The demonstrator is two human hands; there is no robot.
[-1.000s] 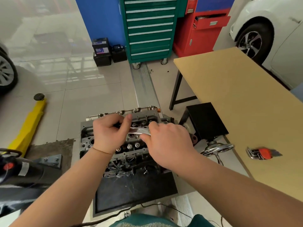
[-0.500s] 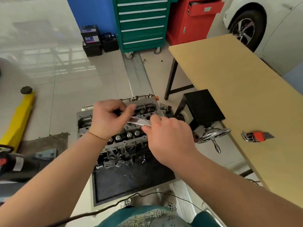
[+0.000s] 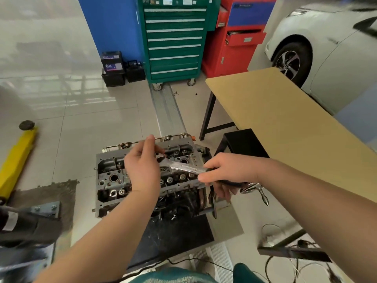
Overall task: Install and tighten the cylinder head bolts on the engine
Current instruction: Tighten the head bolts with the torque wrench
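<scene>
One cylinder head (image 3: pixel 146 176) sits on the engine stand on the floor. Two hands work above it: the left hand (image 3: pixel 142 170) grips the head of one ratchet wrench (image 3: pixel 183 167), the right hand (image 3: pixel 228 172) grips its handle.

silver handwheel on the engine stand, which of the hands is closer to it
Right. The right hand grips the ratchet handle just left of the handwheel, nearly touching it. The left hand is farther left, at the ratchet's head.
</scene>
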